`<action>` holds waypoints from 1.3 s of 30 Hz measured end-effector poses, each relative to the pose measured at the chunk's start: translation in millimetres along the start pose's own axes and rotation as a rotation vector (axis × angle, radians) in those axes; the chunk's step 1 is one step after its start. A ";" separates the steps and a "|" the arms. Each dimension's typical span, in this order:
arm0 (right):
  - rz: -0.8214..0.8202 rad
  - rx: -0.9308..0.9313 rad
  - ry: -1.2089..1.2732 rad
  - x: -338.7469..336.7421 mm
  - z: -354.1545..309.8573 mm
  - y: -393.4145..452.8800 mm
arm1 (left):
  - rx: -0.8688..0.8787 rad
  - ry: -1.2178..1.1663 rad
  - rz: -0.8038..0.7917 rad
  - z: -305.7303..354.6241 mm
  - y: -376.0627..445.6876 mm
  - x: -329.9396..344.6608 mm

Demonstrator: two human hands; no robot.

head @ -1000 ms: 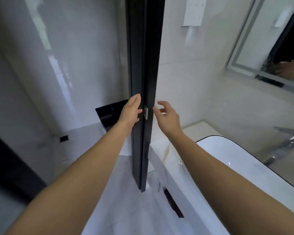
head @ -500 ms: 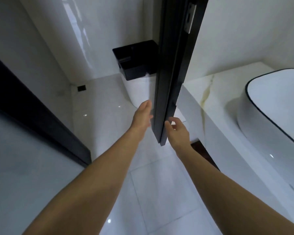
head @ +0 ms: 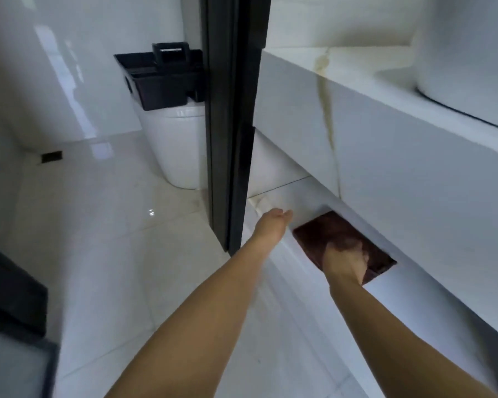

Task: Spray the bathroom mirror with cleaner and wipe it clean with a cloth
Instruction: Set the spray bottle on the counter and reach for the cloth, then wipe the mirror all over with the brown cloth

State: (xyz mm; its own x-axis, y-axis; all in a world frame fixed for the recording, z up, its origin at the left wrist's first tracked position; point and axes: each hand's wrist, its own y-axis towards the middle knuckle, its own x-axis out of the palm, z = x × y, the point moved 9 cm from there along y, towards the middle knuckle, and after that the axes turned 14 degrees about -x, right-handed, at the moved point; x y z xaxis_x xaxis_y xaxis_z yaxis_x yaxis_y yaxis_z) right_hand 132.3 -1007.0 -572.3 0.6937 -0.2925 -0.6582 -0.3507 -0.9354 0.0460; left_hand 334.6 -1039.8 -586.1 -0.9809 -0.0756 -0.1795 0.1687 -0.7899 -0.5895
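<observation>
Glossy white floor tiles (head: 121, 254) cover the room, reflecting light; the walls are the same polished white. At far left a rounded white ceramic toilet (head: 179, 145) carries a black rectangular plastic caddy (head: 161, 79) with a handle on its lid. A tall matte black door edge (head: 230, 110) stands upright at centre. To the right runs a white marble-look vanity counter (head: 385, 133) with a yellowish vein; the curved white basin with a thin black rim (head: 466, 67) sits on top at far right. Below the counter, a dark reddish-brown textured cloth (head: 328, 234) lies flat in a rectangular opening. The right hand (head: 345, 261) rests on the cloth, fingers curled into it. The left hand (head: 273, 222) hangs near the door's lower end, fingers relaxed, holding nothing. The mirror is out of view.
</observation>
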 end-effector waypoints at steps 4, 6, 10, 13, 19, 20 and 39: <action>0.175 0.160 -0.026 -19.4 70.2 39.5 | 0.064 0.158 -0.022 -5.8 46.9 53.4; 0.195 0.232 -0.020 -21.3 96.8 55.1 | 0.104 0.222 0.012 -4.7 62.1 68.6; 0.154 0.289 0.050 -21.1 124.0 90.4 | 0.153 0.287 0.074 12.7 79.9 86.2; 0.042 0.267 0.244 -6.4 132.6 104.1 | 0.137 0.290 0.108 21.5 82.6 95.9; -0.017 0.365 0.582 7.9 142.6 104.4 | 0.014 0.182 -0.063 14.4 94.1 119.9; -0.039 0.361 0.576 10.2 139.7 99.5 | -0.030 0.167 -0.104 7.8 93.6 119.6; -0.594 0.104 0.631 10.2 -233.5 -96.0 | -0.256 -0.333 0.095 65.8 -217.4 -229.7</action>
State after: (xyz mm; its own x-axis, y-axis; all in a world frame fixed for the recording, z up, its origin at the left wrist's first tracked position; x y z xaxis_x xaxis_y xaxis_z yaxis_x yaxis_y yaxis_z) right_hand 319.8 -966.6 -408.0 0.9881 0.1537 -0.0104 0.1457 -0.9540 -0.2622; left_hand 516.8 -890.7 -364.9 -0.9304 -0.3667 -0.0032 0.2376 -0.5963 -0.7668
